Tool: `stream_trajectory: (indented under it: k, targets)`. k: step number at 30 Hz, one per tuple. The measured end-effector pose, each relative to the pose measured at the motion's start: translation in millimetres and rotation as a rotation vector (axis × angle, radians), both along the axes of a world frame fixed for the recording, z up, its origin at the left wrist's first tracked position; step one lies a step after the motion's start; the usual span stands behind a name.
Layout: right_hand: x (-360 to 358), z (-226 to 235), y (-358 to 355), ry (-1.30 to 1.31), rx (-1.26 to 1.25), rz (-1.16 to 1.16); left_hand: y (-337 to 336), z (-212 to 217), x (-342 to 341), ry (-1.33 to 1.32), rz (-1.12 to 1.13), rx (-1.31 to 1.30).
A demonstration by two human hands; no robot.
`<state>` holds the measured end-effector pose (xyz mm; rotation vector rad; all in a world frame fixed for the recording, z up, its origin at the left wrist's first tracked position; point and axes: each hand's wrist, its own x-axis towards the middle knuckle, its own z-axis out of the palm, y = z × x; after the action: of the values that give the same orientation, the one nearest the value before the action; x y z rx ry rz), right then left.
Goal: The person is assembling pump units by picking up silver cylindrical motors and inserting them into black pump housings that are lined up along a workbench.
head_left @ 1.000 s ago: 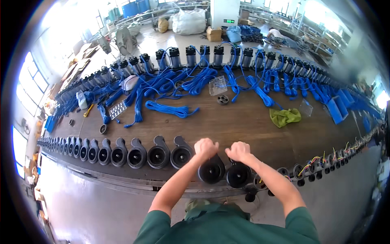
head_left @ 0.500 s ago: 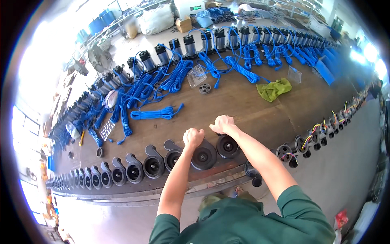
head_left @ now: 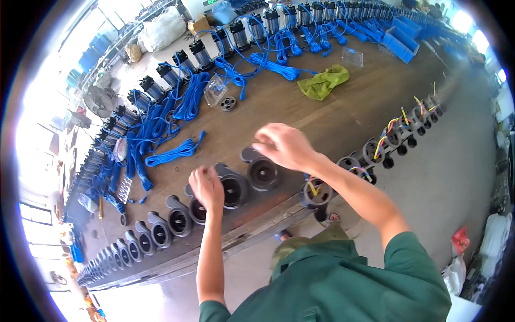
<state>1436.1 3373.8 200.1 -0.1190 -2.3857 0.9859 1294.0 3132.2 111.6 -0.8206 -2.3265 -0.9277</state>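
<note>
My left hand (head_left: 207,189), slightly blurred, hovers over a black round pump casing (head_left: 197,213) in the row along the table's near edge. Its fingers are loosely bent and hold nothing I can see. A larger black casing (head_left: 234,191) lies between my two hands, its round opening facing up. My right hand (head_left: 284,146) is over the spout side of the casing at the row's right end (head_left: 263,174). The fingers of that hand are bent and apart, with nothing visible in them; whether they touch the spout I cannot tell.
Motor housings with coloured wires (head_left: 316,191) line the near right edge. Along the far edge stand several silver pumps (head_left: 200,53) with bundled blue cables (head_left: 171,153). A green cloth (head_left: 324,82), a black disc (head_left: 228,103) and blue bins (head_left: 400,44) are on the brown table (head_left: 316,126).
Both hands have come away from their closed pose at the casings, moved left in the picture, and loosened. The view has turned and shifted, so the table appears farther left.
</note>
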Motion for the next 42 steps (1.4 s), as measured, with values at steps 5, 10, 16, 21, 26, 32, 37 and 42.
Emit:
stream_trajectory:
  k: [5,10,16,21,26,32,37,42]
  targets:
    - [221,-45,57,0.423,0.006,-0.266,-7,-47,204,-0.021,-0.503,-0.096]
    - [316,-180,62,-0.387,0.484,-0.094,54,-148,308,-0.003,-0.628,-0.496]
    - [300,-234,105,-0.387,0.682,0.258,81,-157,311,-0.015,-0.640,-0.683]
    - [278,-147,88,-0.381,0.556,0.262,112,-59,289,-0.190,-0.425,-0.577]
    - [196,-113,97,-0.485,0.406,-0.066,162,-24,210,-0.311,-0.277,-0.517]
    - [108,-71,139,-0.736,0.433,-0.117,204,-18,147,-0.243,-0.164,-0.472]
    - [7,-90,190,-0.998,0.416,0.078,259,-22,57,-0.672,-0.047,-0.580]
    - [-46,-98,207,-1.037,0.324,-0.008,275,-41,7,-0.764,-0.036,-0.588]
